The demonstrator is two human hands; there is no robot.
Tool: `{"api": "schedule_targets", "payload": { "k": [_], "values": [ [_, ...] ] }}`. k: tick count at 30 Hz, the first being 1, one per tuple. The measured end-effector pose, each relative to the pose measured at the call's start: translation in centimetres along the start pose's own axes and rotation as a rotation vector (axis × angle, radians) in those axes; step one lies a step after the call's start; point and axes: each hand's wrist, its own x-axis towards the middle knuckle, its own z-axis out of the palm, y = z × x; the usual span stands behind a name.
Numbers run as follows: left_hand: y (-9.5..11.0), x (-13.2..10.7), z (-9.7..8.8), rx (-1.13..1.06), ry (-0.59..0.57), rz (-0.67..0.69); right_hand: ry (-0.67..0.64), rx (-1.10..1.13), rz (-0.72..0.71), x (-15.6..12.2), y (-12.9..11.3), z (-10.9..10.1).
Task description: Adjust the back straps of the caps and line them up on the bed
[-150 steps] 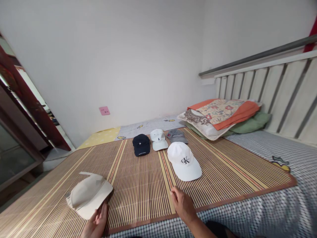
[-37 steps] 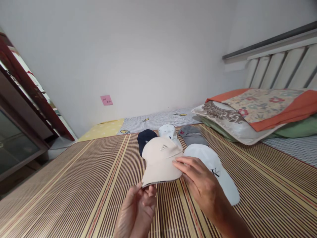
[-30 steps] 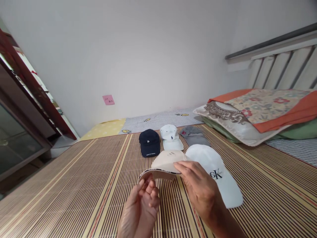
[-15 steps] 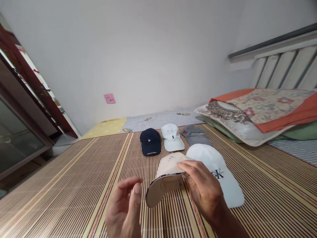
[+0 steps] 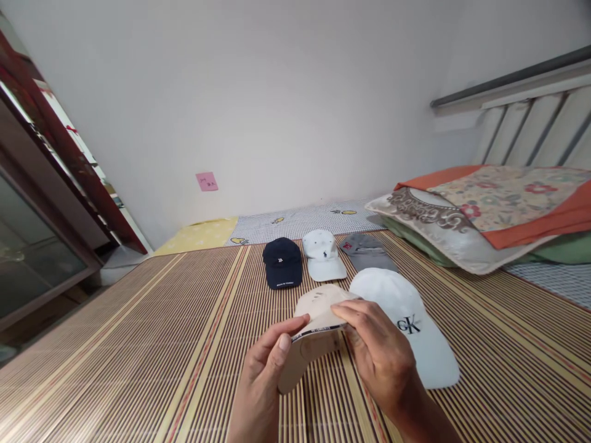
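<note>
A beige baseball cap [image 5: 316, 307] with dark lettered trim along its brim edge is tilted toward me, the underside of the brim showing. My right hand [image 5: 383, 354] is closed on the brim's right side, fingers on top and thumb hidden. On the left side, my left hand [image 5: 263, 372] pinches the brim edge between fingers and thumb. Just right of it lies a white cap [image 5: 431, 344] with dark letters, partly behind my right hand. Behind stand a navy cap [image 5: 282, 264], another white cap [image 5: 323, 255] with a small emblem, and a grey cap [image 5: 369, 252].
A striped bamboo mat [image 5: 138, 344] lies under the caps. At the right are stacked pillows [image 5: 466, 215] below a radiator [image 5: 535, 129]. The wall [image 5: 295, 111] behind bears a pink note [image 5: 206, 181]. A glass-panelled cabinet [image 5: 28, 246] stands at the left.
My left hand has moved right and up from beside the beige cap and has taken hold of the brim's left side. The right hand keeps its grip.
</note>
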Motion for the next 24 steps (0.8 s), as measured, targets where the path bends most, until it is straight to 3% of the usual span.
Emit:
{"api": "schedule_targets", "payload": {
  "k": [10,24],
  "values": [
    [-0.09,0.11,0.13,0.016,0.003,0.053,-0.037,0.016,0.025,-0.45,-0.38,0.69],
    [-0.23,0.26,-0.28,-0.033,-0.102,0.024,-0.051,0.03,0.014,-0.74,-0.4,0.35]
  ]
}}
